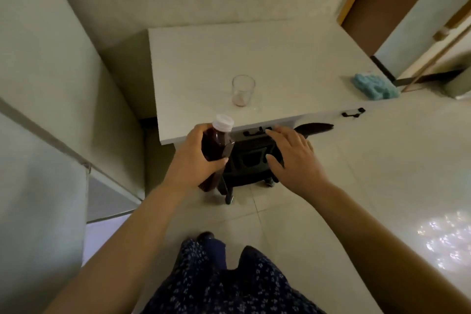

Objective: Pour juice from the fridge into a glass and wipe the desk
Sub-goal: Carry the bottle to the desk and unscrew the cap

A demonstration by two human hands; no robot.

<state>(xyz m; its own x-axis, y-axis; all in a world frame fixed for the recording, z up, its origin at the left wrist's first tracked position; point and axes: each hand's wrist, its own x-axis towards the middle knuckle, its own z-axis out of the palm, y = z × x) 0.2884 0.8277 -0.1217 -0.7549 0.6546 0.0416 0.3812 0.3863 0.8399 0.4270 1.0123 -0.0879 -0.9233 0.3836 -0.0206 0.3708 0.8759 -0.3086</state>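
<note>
Left hand (pixel 196 158) wrapped around the middle of the juice bottle (pixel 216 150), fingers and thumb clamped on its dark body, white cap (pixel 223 122) on and pointing up and a little forward, the whole thing carried in the air just short of the desk's near edge. Right hand (pixel 293 158) empty, fingers spread and loose, hovering over the black chair (pixel 252 160) tucked under the desk (pixel 280 58). Looks nearly full, so likely weighty for its size; plastic wall probably gives under a hard squeeze, and fresh from the cold could be slick, so best held at the waist where it is now, with the free hand taking the cap. Glass (pixel 243 90) standing upright on the desk, well inside the near edge, only a pale pinkish trace at the bottom; likely light, rigid and breakable, easy to tip with a knock from the bottle's neck, so worth steadying at the base while pouring. Blue cloth (pixel 373 86) bunched near the right-hand edge, well apart from the glass, soft and easy to grab anywhere. Plenty of bare desktop around the glass for setting the bottle down; wall close behind and to the left, chair and two dark handles at the front edge to clear on the way in.
</note>
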